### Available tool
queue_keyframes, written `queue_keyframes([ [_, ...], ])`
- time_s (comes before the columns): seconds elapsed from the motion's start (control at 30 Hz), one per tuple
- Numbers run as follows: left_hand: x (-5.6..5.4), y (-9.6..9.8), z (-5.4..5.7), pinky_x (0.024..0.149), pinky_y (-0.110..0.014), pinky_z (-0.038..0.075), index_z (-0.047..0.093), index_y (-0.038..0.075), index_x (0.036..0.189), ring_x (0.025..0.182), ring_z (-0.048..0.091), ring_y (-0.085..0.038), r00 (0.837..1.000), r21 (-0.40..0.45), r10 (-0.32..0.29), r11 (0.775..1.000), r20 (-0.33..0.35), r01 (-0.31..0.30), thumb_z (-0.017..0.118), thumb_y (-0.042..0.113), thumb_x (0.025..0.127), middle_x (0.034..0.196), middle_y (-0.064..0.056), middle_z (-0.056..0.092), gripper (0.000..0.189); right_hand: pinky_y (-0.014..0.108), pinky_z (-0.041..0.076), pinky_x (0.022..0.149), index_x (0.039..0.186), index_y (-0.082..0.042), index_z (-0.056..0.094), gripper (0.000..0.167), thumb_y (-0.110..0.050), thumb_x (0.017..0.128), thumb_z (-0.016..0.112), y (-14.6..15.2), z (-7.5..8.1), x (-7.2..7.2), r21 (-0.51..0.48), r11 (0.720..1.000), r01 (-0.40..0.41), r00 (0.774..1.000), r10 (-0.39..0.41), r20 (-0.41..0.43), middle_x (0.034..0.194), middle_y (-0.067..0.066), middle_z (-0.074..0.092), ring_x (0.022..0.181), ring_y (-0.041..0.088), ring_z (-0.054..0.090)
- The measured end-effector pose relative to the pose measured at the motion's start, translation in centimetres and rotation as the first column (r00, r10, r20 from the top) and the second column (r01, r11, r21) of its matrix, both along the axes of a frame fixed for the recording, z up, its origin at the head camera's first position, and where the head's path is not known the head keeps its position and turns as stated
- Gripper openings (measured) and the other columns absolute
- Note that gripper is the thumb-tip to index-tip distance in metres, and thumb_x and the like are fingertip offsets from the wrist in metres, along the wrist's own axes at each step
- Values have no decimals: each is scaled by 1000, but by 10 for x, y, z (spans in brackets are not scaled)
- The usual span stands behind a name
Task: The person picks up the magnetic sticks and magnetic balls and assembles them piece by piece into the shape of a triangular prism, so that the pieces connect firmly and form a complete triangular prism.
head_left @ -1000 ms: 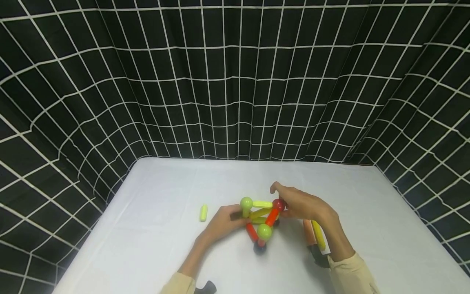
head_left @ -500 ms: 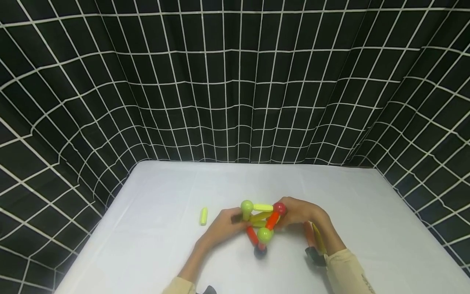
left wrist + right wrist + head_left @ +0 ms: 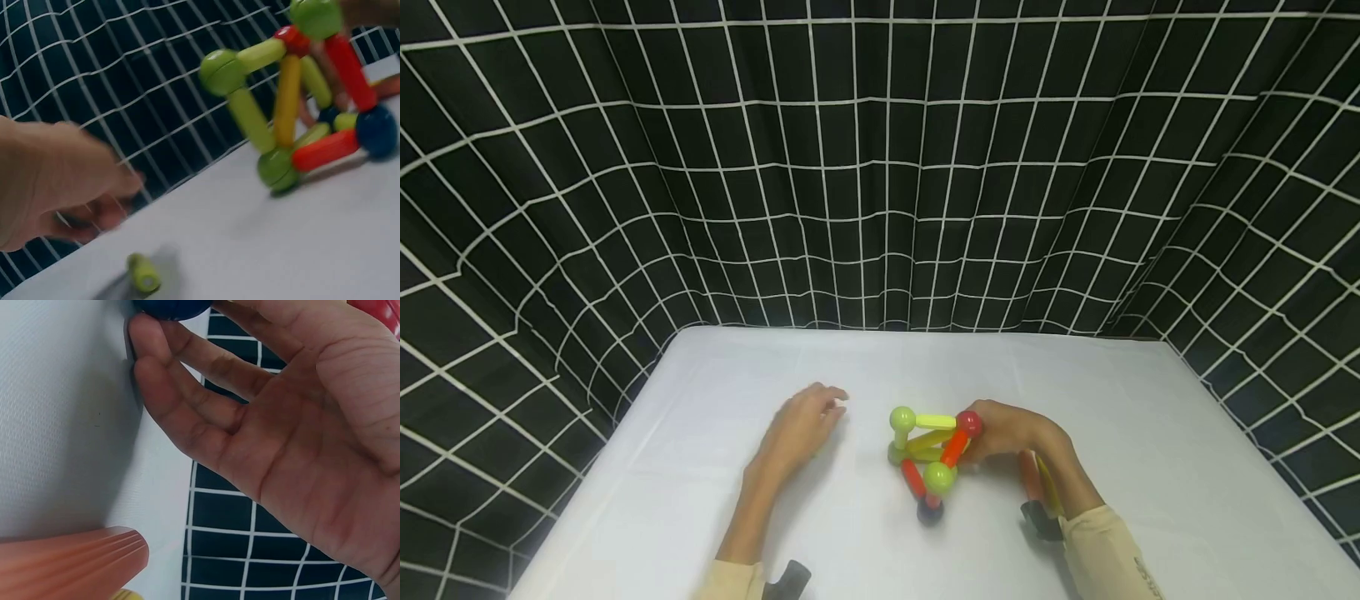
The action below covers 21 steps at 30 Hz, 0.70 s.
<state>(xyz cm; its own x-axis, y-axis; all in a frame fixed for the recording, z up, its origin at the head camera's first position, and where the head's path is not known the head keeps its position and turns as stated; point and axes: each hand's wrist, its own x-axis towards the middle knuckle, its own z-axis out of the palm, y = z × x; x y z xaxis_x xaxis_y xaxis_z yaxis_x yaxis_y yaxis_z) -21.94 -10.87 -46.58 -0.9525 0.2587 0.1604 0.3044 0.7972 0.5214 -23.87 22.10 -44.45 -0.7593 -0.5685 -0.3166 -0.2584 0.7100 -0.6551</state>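
A frame of coloured rods and balls (image 3: 955, 448) from a construction toy stands on the white table. Red, yellow and lime rods join its green, red and blue balls. My right hand (image 3: 1003, 429) grips its right side by the red ball (image 3: 969, 423); in the right wrist view the fingers curl at a blue ball (image 3: 175, 307) low on the frame. My left hand (image 3: 797, 429) is apart from the frame, over the table to its left, fingers loosely bent and holding nothing. A loose lime rod (image 3: 144, 273) lies below that hand, mostly hidden by it in the head view.
An orange ridged piece (image 3: 75, 559) and a yellow one (image 3: 1049, 487) lie beside my right forearm, partly covered by it. The white table (image 3: 737, 358) ends at a black curtain (image 3: 880, 192) with a white grid.
My left hand has let go of the frame's left side and moved left, over the loose lime rod. My right hand's raised fingers have come down around the red ball's corner.
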Motion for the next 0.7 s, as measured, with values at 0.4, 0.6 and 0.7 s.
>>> queue_keyframes([
  [0.4,1,-34,-1,67,-32,42,61,11,85,72,51,-17,976,-82,-41,995,215,60,72,12,92,77,0,57,13,31,45,70,87,-18,74,16,-10,77,83,-1,-1,1,27,1000,10,1000,-9,-22,72,-6,60,74,15,53],
  [0.6,9,-17,40,96,-36,54,70,20,100,98,64,-10,935,132,-353,926,-22,353,77,9,85,100,9,71,20,31,46,71,88,-18,74,16,-10,77,83,-2,-1,0,24,1000,4,1000,-4,-10,73,-5,61,74,16,54],
  [0.7,21,3,60,106,-40,49,73,19,105,109,65,-11,858,124,-482,854,-179,505,76,8,84,109,8,75,23,33,47,72,90,-18,75,18,-10,77,84,-2,0,-1,29,999,17,1000,-17,6,74,-4,63,75,17,55],
])
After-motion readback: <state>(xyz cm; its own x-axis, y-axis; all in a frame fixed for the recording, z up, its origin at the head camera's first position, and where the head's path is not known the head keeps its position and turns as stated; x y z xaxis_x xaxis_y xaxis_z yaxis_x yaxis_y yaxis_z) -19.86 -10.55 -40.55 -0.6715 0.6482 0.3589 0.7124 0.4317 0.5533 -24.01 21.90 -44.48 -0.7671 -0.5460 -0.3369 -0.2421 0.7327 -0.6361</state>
